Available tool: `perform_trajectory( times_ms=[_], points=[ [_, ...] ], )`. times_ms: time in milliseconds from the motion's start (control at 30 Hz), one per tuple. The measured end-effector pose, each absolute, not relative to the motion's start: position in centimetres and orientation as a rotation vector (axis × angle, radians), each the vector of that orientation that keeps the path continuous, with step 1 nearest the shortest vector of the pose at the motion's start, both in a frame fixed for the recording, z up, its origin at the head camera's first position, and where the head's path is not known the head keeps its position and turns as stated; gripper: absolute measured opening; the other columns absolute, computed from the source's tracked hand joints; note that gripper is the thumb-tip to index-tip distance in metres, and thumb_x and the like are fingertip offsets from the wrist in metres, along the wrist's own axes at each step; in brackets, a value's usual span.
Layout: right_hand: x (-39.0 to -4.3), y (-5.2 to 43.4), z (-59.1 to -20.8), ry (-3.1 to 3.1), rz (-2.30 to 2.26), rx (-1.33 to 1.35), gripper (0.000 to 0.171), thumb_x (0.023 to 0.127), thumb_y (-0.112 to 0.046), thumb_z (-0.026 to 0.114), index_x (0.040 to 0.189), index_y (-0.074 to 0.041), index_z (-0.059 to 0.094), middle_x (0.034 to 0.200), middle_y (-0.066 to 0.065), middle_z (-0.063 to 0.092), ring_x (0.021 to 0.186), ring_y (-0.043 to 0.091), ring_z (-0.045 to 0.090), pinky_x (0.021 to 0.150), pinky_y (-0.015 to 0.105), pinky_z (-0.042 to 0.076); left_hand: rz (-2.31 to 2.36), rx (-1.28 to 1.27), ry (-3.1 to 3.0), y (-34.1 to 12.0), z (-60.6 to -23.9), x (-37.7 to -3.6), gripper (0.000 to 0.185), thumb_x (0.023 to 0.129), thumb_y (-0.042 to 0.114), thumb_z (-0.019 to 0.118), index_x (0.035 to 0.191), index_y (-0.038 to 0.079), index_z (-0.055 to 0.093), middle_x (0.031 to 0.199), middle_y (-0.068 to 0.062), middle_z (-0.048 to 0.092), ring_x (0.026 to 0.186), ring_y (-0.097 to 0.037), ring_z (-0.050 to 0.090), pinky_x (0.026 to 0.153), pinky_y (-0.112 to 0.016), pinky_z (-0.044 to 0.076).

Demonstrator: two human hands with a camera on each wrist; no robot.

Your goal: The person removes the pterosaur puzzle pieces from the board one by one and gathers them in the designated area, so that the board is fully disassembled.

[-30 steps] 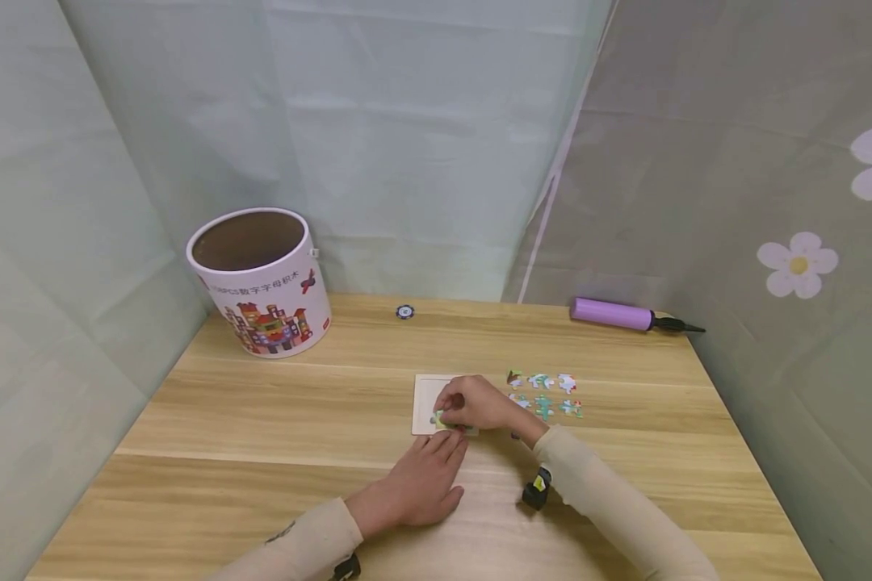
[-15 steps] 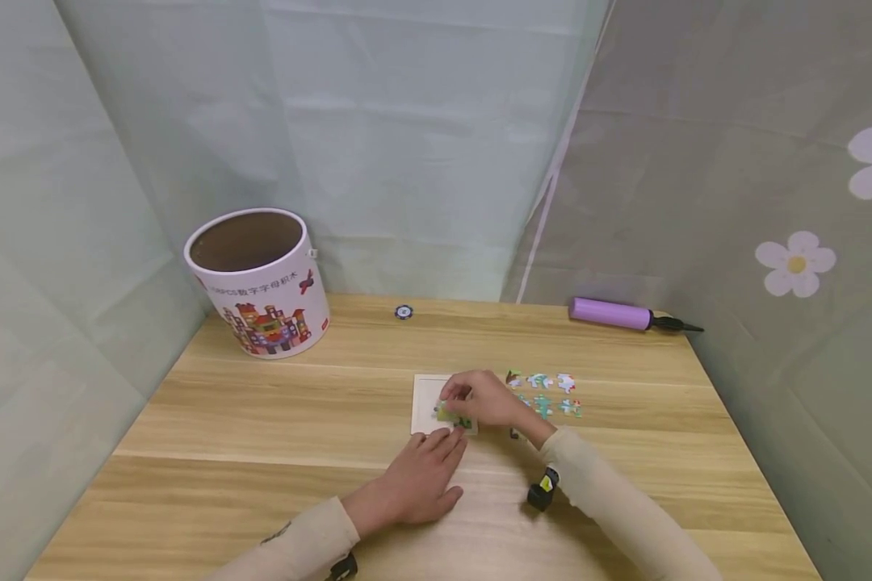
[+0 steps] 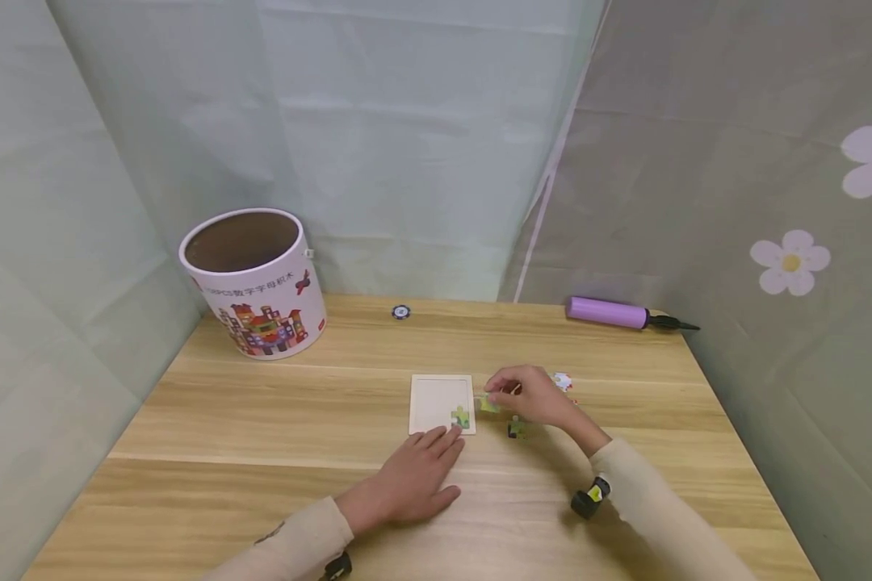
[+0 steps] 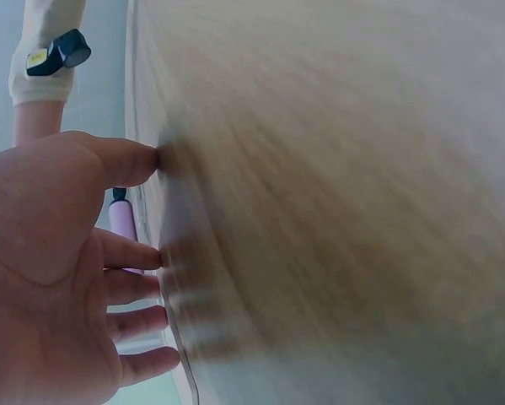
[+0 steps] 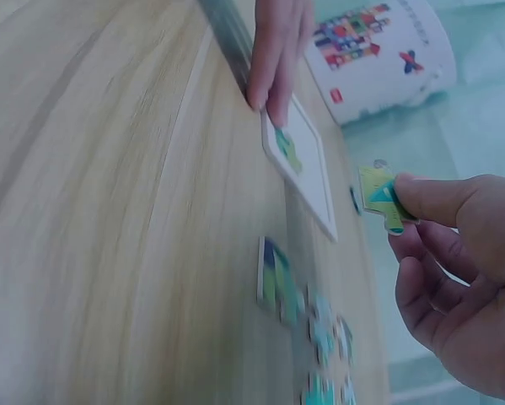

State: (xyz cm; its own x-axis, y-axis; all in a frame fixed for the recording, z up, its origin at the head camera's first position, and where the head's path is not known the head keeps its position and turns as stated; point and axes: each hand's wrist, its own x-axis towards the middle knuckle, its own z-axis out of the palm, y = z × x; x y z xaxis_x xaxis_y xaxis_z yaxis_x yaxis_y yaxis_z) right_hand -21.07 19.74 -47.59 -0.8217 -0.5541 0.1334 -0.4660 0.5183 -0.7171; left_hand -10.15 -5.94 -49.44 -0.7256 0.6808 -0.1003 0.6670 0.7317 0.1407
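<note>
A white puzzle tray (image 3: pixel 432 399) lies flat on the wooden table (image 3: pixel 276 420), with one green-yellow piece (image 3: pixel 460 417) set in its near right corner. My left hand (image 3: pixel 436 448) lies flat on the table, its fingertips touching the tray's near edge. Just right of the tray, my right hand (image 3: pixel 496 397) pinches a green-yellow puzzle piece (image 3: pixel 489 403) between thumb and forefinger. The right wrist view shows that piece (image 5: pixel 378 196) lifted off the table beside the tray (image 5: pixel 307 169). Another piece (image 3: pixel 517 429) lies on the table under the right hand.
Several loose pieces (image 3: pixel 563 379) lie right of the tray, mostly hidden by the right hand. A printed round tub (image 3: pixel 250 282) stands open at the back left. A purple pump (image 3: pixel 610 313) and a small dark disc (image 3: pixel 401 311) lie along the back edge. Curtains enclose the table.
My right hand has moved right, off the tray, leaving a green-yellow piece in the tray's near right corner. It now pinches a piece beside the tray. The left hand has stayed put.
</note>
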Motion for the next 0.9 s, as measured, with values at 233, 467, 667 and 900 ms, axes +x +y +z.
perform_trajectory(
  times_ms=[233, 467, 667, 900],
  points=[
    [-20.0, 23.2, -47.5, 2.689, -1.169, -0.847, 0.008, 0.092, -0.015, 0.076, 0.099, -0.012, 0.079, 0.090, -0.005, 0.075, 0.080, 0.005, 0.065, 0.073, 0.026, 0.057, 0.127, 1.114, 2.795, -6.0, -49.5, -10.2, 0.067, 0.103, 0.047, 0.050, 0.154, 0.004, 0.043, 0.164, -0.011, 0.035, 0.149, -0.030, 0.036, 0.118, -0.047, 0.035],
    [-19.1, 26.1, -48.1, 2.717, -1.109, -0.763, 0.008, 0.092, -0.015, 0.077, 0.099, -0.013, 0.081, 0.092, -0.006, 0.076, 0.080, 0.003, 0.064, 0.072, 0.024, 0.056, 0.120, 1.128, 2.796, -6.1, -49.6, -10.2, 0.067, 0.104, 0.047, 0.049, 0.155, 0.004, 0.043, 0.164, -0.012, 0.035, 0.149, -0.030, 0.036, 0.118, -0.047, 0.035],
    [-18.3, 27.4, -48.5, 2.698, -1.088, -0.705, 0.009, 0.092, -0.013, 0.076, 0.099, -0.013, 0.081, 0.097, -0.002, 0.077, 0.085, 0.005, 0.066, 0.074, 0.023, 0.057, 0.118, 1.122, 2.800, -6.1, -49.7, -10.3, 0.067, 0.103, 0.048, 0.050, 0.155, 0.005, 0.043, 0.164, -0.011, 0.035, 0.149, -0.029, 0.036, 0.118, -0.046, 0.035],
    [-17.9, 28.0, -49.3, 2.688, -1.085, -0.686, 0.008, 0.091, -0.014, 0.077, 0.097, -0.015, 0.081, 0.095, -0.004, 0.076, 0.084, 0.004, 0.063, 0.072, 0.023, 0.055, 0.109, 1.139, 2.809, -6.2, -49.6, -10.3, 0.066, 0.103, 0.047, 0.051, 0.154, 0.005, 0.045, 0.163, -0.011, 0.037, 0.148, -0.028, 0.038, 0.117, -0.046, 0.037]
  ],
)
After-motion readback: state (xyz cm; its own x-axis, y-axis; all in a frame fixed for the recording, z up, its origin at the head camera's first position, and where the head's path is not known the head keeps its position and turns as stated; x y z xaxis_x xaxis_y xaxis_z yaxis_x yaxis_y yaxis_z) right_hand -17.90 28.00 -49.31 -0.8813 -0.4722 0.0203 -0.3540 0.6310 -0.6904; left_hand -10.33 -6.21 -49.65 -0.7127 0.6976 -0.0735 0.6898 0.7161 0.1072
